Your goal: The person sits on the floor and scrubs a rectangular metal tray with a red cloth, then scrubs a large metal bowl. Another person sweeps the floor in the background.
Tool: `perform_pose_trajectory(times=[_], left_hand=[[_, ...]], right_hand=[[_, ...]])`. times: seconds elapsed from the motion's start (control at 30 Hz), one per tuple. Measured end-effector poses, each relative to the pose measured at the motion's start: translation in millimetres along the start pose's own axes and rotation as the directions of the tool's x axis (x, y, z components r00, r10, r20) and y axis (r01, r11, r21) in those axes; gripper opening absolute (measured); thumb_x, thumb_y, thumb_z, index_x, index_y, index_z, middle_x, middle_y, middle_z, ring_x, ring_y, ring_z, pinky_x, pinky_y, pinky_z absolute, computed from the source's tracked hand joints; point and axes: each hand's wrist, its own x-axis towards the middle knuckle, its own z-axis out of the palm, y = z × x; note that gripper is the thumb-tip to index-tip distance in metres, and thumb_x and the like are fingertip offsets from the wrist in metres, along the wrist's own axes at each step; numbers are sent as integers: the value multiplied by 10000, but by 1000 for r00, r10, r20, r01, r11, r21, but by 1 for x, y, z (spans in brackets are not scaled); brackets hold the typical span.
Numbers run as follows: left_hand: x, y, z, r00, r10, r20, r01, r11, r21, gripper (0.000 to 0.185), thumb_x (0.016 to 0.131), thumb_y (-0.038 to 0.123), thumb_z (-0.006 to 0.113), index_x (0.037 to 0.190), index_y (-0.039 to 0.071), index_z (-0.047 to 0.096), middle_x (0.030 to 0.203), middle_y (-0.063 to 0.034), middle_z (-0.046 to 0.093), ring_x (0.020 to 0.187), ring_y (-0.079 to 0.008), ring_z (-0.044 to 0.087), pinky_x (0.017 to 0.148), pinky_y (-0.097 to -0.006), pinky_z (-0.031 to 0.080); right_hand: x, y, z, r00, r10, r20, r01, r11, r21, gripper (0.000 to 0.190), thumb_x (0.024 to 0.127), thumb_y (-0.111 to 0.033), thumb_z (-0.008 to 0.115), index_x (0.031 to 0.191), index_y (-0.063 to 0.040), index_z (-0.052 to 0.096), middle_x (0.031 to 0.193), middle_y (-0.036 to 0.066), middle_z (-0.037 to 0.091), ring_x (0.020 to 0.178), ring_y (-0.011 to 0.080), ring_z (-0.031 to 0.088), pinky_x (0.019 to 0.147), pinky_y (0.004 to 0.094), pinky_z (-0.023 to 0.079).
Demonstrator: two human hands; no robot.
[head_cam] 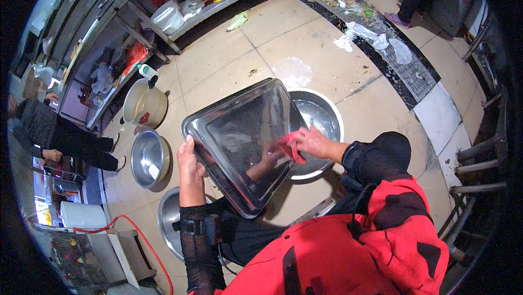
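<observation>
A large rectangular metal tray (237,135) with a shiny, wet-looking surface is tilted in front of me. My left hand (190,164) grips its left edge, thumb over the rim. In my right hand (312,143) is a red cloth (295,152), pressed against the tray's right part. Beneath that side stands a round metal basin (336,117) with water in it, partly hidden by the tray and my right arm.
Left of me are a second metal basin (144,154), a large pot (153,107) and a partly hidden third basin (167,217). A red hose (143,238) curves along the lower left. Scraps litter a floor drain grate (416,78). Two other people are at the far left and upper right.
</observation>
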Motion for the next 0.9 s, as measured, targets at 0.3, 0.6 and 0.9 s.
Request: perform_pose_trajectory(times=[0.3, 0.6, 0.9], left_hand=[[3, -14, -14, 993, -14, 118, 22, 997, -69, 198, 959, 222, 515, 907, 37, 564, 842, -85, 624, 737, -195, 621, 676, -346, 541], [-1, 0, -13, 993, -96, 69, 100, 993, -58, 214, 969, 234, 497, 929, 31, 552, 842, -84, 619, 714, -205, 625, 655, -371, 552], [18, -14, -22, 978, -203, 42, 203, 979, -16, 256, 970, 257, 495, 922, 21, 579, 847, -99, 639, 724, -224, 625, 682, -400, 546]], right_hand=[[64, -16, -81, 681, 579, -448, -233, 752, 617, 448, 680, 88, 461, 1024, -115, 664, 890, 123, 475, 871, 306, 484, 810, 370, 415], [96, -156, -129, 679, 395, -619, 130, 765, 631, 304, 807, -86, 545, 1095, -98, 641, 903, 118, 491, 854, 289, 490, 786, 380, 415], [88, -169, -91, 802, 279, -528, 154, 758, 634, 504, 731, -43, 567, 1235, -51, 537, 1080, 145, 513, 990, 325, 495, 903, 412, 411]])
